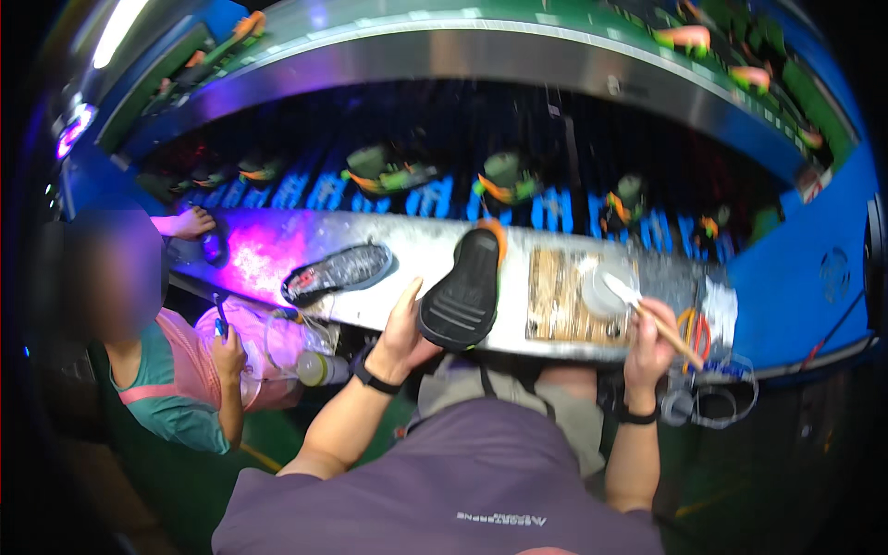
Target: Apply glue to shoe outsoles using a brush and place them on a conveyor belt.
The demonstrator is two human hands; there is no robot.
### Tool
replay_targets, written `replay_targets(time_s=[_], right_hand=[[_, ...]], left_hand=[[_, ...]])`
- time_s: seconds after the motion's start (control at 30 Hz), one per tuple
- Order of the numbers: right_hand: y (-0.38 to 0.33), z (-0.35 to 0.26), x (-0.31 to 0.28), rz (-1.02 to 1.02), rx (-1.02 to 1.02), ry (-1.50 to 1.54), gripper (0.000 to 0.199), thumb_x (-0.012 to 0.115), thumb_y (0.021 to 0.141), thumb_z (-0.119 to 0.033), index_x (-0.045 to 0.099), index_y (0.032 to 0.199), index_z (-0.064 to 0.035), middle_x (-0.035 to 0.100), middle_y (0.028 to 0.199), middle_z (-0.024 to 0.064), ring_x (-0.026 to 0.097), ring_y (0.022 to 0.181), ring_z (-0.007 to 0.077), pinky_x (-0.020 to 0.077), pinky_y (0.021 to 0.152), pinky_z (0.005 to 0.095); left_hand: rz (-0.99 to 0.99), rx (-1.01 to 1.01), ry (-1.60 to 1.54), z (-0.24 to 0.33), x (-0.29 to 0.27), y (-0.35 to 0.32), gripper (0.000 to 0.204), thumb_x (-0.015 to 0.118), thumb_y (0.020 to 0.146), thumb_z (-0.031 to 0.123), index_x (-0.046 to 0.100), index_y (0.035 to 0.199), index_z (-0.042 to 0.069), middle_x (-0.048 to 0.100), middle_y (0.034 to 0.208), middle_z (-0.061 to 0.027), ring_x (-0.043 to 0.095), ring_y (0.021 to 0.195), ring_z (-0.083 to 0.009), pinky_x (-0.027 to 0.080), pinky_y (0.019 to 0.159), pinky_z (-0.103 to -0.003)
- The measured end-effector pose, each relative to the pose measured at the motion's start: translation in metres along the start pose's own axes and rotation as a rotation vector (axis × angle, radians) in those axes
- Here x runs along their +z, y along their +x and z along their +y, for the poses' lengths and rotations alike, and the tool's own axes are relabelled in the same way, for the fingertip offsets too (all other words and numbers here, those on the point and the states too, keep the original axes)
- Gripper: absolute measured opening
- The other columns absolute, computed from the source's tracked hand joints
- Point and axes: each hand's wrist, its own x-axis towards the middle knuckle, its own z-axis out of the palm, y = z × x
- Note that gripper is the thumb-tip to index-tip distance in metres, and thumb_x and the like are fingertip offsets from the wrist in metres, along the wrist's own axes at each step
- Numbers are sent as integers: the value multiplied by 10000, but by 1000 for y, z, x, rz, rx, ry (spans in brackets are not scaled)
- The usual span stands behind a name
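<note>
My left hand (400, 331) is closed around the heel end of a shoe (462, 296), turned so its black sole faces up. A strip of orange shows along the toe edge. In my right hand (651, 344) is a brush (683, 344) with a wooden handle. Its pale bristles are at the rim of a translucent cup (599, 294), and I cannot tell whether they touch what is inside. The cup stands on a stained wooden board (550, 310). On the bench to the left of my shoe lies a dark shoe sole (342, 273), its surface shiny and streaked.
Behind the metal bench (416, 314), shoes (507, 178) stand on a blue-slatted conveyor. Orange-handled scissors (700, 333) and wires lie at the right. At the left a person (180, 370) reaches to a dark shoe (215, 245). A jar (316, 368) is below the bench edge.
</note>
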Motion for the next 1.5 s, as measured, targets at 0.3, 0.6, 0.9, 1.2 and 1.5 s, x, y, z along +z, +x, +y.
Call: replay_targets(time_s=[0.3, 0.6, 0.9, 1.2, 1.5], right_hand=[[-8, 84, -79, 386, -75, -453, 298, 487, 1074, -159, 591, 1292, 17, 632, 1176, 78, 554, 918, 135, 453, 801, 277], [-13, 112, -91, 374, -47, -651, 303, 481, 1076, -164, 596, 1245, 60, 617, 1250, 160, 585, 1104, 261, 460, 984, 360], [-18, 141, -111, 393, -25, -690, 313, 463, 1077, -139, 599, 1286, 49, 631, 1280, 134, 591, 1121, 218, 469, 920, 290], [-12, 160, -124, 337, -116, -815, 331, 449, 1091, -164, 584, 1275, 76, 601, 1303, 180, 557, 1216, 291, 447, 1053, 380], [-13, 117, -80, 329, 33, -717, 317, 486, 1080, -166, 590, 1258, 75, 623, 1266, 173, 573, 1180, 276, 423, 1061, 380]], left_hand=[[-29, 65, 850, 44, -7, -62, 612, 475, 926, -5, 365, 1528, -31, 609, 1354, -158, 668, 1119, -231, 570, 914, -369], [-778, 682, 1482, 247, 181, 18, 541, 552, 957, 331, 610, 1344, -42, 581, 1414, -191, 475, 1383, -319, 288, 1197, -435], [-54, 950, 1094, 346, 246, 119, 606, 627, 985, 292, 426, 1452, -39, 391, 1470, -371, 586, 1222, -469, 548, 975, -511], [1918, 508, 1872, 535, 102, 52, 1020, 670, 825, 515, 172, 1602, 80, 82, 1516, -516, 380, 1354, -612, 335, 1145, -541], [1715, 760, 1890, 629, 33, 9, 582, 653, 853, 349, 595, 1352, 54, 580, 1397, -242, 515, 1335, -435, 418, 1105, -515]])
